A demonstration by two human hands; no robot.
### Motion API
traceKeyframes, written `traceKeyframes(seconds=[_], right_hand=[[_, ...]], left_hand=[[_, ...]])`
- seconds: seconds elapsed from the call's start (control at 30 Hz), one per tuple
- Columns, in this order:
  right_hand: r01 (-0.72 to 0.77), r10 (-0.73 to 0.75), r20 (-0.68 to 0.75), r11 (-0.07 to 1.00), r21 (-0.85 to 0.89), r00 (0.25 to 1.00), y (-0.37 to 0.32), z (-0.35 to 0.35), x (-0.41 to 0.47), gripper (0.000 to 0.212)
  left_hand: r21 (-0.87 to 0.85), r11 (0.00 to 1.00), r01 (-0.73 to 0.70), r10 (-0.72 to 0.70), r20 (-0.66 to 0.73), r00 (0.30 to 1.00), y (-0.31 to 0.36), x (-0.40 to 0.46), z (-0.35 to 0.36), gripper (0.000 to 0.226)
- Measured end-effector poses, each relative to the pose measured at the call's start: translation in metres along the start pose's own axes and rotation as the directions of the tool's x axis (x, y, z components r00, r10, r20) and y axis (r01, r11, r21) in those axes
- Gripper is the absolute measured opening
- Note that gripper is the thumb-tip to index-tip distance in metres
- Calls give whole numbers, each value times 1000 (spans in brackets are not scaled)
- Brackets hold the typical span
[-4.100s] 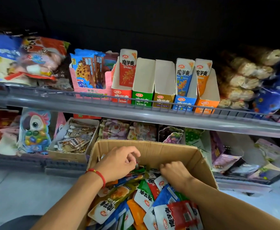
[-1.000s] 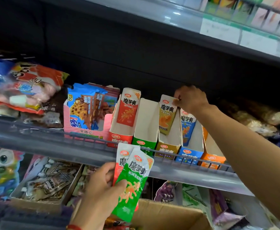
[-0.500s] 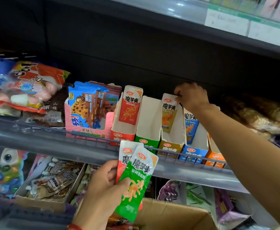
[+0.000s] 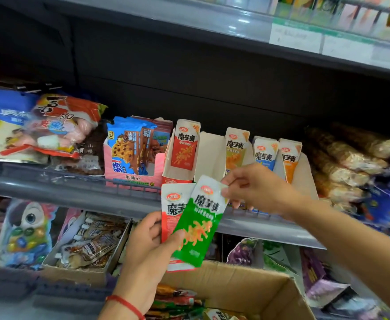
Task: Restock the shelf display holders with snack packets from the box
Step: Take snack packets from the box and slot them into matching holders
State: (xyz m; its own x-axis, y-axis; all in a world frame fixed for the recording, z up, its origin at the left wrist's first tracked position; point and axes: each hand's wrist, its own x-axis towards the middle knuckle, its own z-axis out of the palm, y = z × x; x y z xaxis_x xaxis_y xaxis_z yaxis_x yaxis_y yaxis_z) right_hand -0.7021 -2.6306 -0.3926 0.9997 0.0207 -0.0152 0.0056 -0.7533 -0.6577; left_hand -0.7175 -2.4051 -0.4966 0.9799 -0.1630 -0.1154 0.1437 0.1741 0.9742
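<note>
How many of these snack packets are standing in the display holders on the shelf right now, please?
4: a red packet at the left, then a yellow packet, a blue packet and an orange packet. More may be hidden behind these.

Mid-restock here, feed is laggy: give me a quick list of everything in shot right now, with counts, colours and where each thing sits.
green packet: one, green and white, held in front of the shelf rail
red packet: one, red and white, behind the green one
display holders: row on the middle shelf; the red, yellow, blue and orange packets each stand in one; the second from the left shows none
cookie box: one, pink, left of the holders
cardboard box: one, brown, bottom, packets inside
left hand: grips both packets
right hand: pinches the green packet's top corner
</note>
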Motion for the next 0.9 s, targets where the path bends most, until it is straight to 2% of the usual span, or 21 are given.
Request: traceKeyframes(seconds=[0.1, 0.2, 0.3, 0.4, 0.47, 0.57, 0.73, 0.9], right_hand=[[5, -3, -42, 999, 38, 999, -7, -23, 4, 3], [59, -58, -241, 998, 0, 969, -19, -46, 7, 4], [126, -182, -483, 981, -145, 857, -31, -65, 16, 4], [108, -264, -620, 955, -277, 739, -33, -75, 38, 10], [72, -279, -643, 942, -329, 713, -30, -77, 57, 14], [-12, -273, -636, 914, -406, 722, -26, -70, 81, 19], [-134, -260, -568, 818, -559, 781, -23, -56, 112, 19], [-138, -258, -493, 762, -633, 831, -12, -40, 133, 17]], left_hand=[[-4, 1000, 0, 0, -6, 1000, 6, -2, -6, 33], [-5, 1000, -7, 7, -36, 999, 10, -2, -12, 32], [-19, 1000, 5, -6, -66, 998, 13, -2, -16, 31], [-10, 1000, 14, -14, -74, 997, 15, -1, -18, 31], [-5, 1000, 20, -20, -74, 997, 16, -1, -18, 30], [-10, 999, 39, -40, -68, 997, 17, 0, -18, 30], [-16, 999, 46, -47, -65, 997, 19, 4, -19, 29], [-13, 999, 50, -51, -53, 997, 22, 6, -21, 28]])
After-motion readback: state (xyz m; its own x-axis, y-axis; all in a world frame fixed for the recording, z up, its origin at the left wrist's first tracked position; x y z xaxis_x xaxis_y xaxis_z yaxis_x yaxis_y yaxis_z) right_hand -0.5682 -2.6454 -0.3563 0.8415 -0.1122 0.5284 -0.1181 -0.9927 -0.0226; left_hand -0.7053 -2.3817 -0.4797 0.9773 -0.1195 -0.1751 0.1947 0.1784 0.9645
